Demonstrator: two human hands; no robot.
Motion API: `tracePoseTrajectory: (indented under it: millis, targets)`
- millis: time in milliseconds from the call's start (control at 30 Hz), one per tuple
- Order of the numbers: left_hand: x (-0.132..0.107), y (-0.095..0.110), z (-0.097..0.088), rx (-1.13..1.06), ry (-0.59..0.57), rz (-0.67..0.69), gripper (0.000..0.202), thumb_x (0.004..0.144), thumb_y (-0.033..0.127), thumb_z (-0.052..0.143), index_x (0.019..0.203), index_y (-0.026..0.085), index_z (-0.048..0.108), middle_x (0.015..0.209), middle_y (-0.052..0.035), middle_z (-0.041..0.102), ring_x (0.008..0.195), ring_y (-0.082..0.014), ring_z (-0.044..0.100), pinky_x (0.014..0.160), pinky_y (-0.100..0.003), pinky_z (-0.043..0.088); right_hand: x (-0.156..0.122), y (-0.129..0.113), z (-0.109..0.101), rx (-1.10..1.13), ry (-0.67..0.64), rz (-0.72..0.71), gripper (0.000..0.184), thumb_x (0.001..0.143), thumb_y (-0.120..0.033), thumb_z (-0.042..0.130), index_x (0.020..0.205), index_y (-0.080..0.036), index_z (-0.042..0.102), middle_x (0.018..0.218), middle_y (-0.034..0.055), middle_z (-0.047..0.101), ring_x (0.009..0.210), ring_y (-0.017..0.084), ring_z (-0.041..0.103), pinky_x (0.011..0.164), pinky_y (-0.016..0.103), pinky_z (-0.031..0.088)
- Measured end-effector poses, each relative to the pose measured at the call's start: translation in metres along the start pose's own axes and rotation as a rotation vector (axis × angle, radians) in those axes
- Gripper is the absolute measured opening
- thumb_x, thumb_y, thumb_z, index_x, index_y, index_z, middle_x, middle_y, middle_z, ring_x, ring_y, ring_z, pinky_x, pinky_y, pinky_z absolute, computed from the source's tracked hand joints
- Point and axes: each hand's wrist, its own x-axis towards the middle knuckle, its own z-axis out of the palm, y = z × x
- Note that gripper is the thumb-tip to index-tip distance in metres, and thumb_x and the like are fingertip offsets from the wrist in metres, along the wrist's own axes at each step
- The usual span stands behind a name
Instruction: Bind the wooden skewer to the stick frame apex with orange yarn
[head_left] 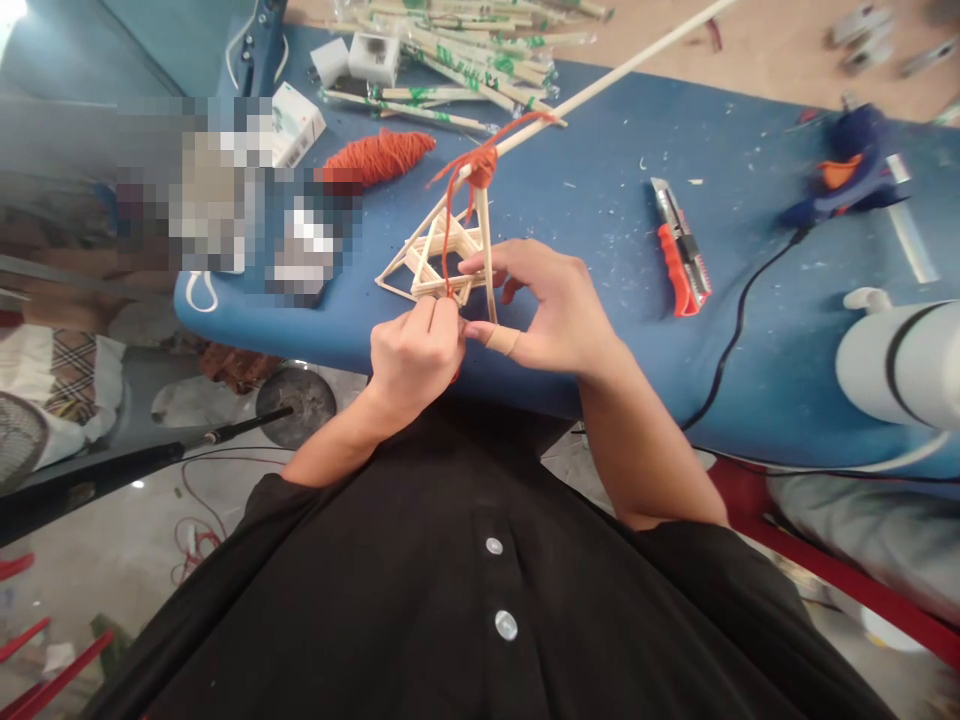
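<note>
A small frame of pale wooden sticks [431, 262] stands on the blue table [600, 190], tied at its top with orange yarn [480, 168] to a long thin stick [615, 68]. A strand of the yarn hangs down through the frame. My left hand [412, 355] is closed in a pinch on that strand at the frame's near edge. My right hand [551, 305] is closed on an upright stick of the frame, and one of its fingers wears a bandage.
An orange yarn ball [379, 157] lies behind the frame. An orange box cutter [681, 262] and a blue glue gun [851, 175] with its black cord lie to the right. Wrapped chopsticks [465, 60] and small white boxes are at the back. A white cylinder [900, 362] is at right.
</note>
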Motion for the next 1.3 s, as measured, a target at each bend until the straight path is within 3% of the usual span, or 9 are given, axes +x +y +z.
tracePoseTrajectory:
  millis: [200,433,633,867,1033,1300]
  targets:
    - [0.004,0.001,-0.005,-0.020,-0.090,-0.020,0.025,0.097,0.015,0.057,0.073,0.019,0.060,0.067,-0.0025,0.070,0.053,-0.0149,0.062,0.054,-0.030,0.033,0.001,0.000,-0.002,0.028,-0.024,0.006,0.059,0.084,-0.059,0.085,0.130,-0.022,0.073,0.123,0.0113,0.077,0.092,0.024,0.070,0.075,0.038,0.060]
    - [0.007,0.004,-0.016,0.043,-0.103,-0.023,0.024,0.091,0.011,0.056,0.069,0.019,0.062,0.062,-0.0026,0.064,0.051,-0.0168,0.061,0.051,-0.031,0.035,0.003,0.000,-0.001,0.037,0.002,-0.069,0.050,0.086,-0.053,0.085,0.124,-0.022,0.075,0.126,0.0118,0.079,0.107,0.029,0.074,0.097,0.047,0.061]
    - [0.005,0.006,-0.015,0.027,-0.146,-0.054,0.019,0.094,0.012,0.058,0.092,0.016,0.076,0.067,-0.0032,0.070,0.056,-0.0191,0.065,0.055,-0.032,0.037,0.002,-0.001,-0.001,0.044,-0.001,-0.103,0.042,0.087,-0.051,0.085,0.118,-0.023,0.078,0.127,0.0097,0.080,0.120,0.033,0.074,0.106,0.050,0.059]
    - [0.006,0.005,-0.011,-0.007,-0.142,-0.107,0.022,0.092,0.014,0.060,0.072,0.019,0.067,0.066,-0.0041,0.070,0.055,-0.0174,0.063,0.054,-0.031,0.032,0.001,-0.001,0.000,0.065,0.006,-0.067,0.041,0.086,-0.052,0.087,0.113,-0.022,0.081,0.127,0.0102,0.079,0.118,0.032,0.074,0.086,0.042,0.063]
    - [0.007,0.005,-0.007,-0.027,-0.133,-0.115,0.025,0.094,0.013,0.058,0.072,0.018,0.066,0.067,-0.0044,0.072,0.054,-0.0157,0.063,0.055,-0.031,0.031,0.000,0.002,0.002,0.069,0.021,-0.064,0.042,0.086,-0.056,0.086,0.112,-0.023,0.081,0.127,0.0101,0.079,0.117,0.031,0.075,0.084,0.041,0.064]
    - [0.011,0.003,-0.006,-0.067,-0.182,-0.169,0.023,0.093,0.013,0.058,0.075,0.018,0.071,0.070,-0.0048,0.075,0.056,-0.0157,0.065,0.055,-0.030,0.036,0.000,0.002,0.000,0.083,-0.007,-0.040,0.053,0.086,-0.071,0.081,0.112,-0.024,0.079,0.127,0.0107,0.079,0.117,0.031,0.074,0.095,0.047,0.062]
